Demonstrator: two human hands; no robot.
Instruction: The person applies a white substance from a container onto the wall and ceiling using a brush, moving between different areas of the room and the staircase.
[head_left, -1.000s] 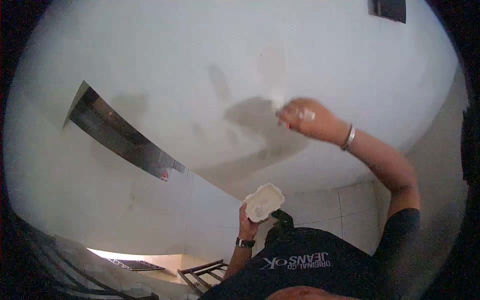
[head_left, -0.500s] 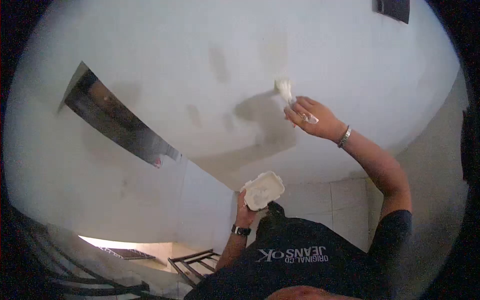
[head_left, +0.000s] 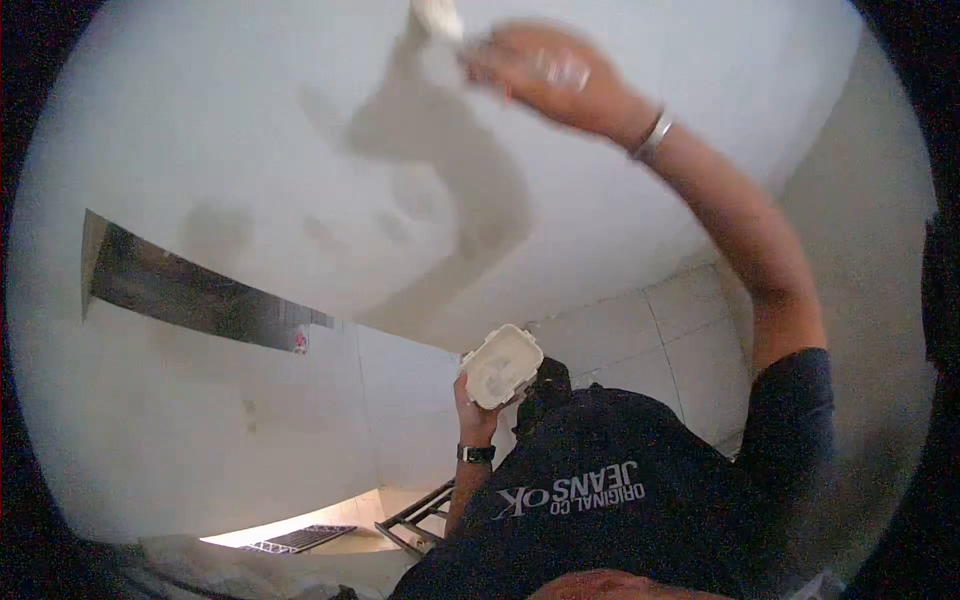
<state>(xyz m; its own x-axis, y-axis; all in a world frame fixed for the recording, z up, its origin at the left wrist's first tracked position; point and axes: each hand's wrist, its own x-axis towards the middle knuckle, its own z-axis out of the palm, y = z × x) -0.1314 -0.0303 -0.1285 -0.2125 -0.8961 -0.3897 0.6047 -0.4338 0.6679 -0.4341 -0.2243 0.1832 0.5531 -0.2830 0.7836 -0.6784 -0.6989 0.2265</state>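
Note:
My right hand (head_left: 560, 80), slightly blurred, is raised at the top of the view with its fingers closed around a paintbrush (head_left: 437, 18). The pale bristles are up against the white wall (head_left: 280, 90), and whitish smears show on the back of the hand. Lower down, my left hand (head_left: 476, 415) holds a shallow cream plastic container (head_left: 507, 333) by its side and underside. Whitish paint coats the inside of the container, which is tipped toward the camera. The arm's shadow falls across the wall beside the brush.
A long dark recess (head_left: 200, 285) cuts into the wall at left. Below it are a bright opening (head_left: 345, 510) and a dark metal ladder-like frame (head_left: 415, 520). Pale tiles (head_left: 610, 345) lie beyond my dark shirt (head_left: 600, 500). Grayish patches mark the wall.
My right hand and the brush have moved up and to the left across the wall. My left hand and the container sit slightly lower and further left, as the view has tilted.

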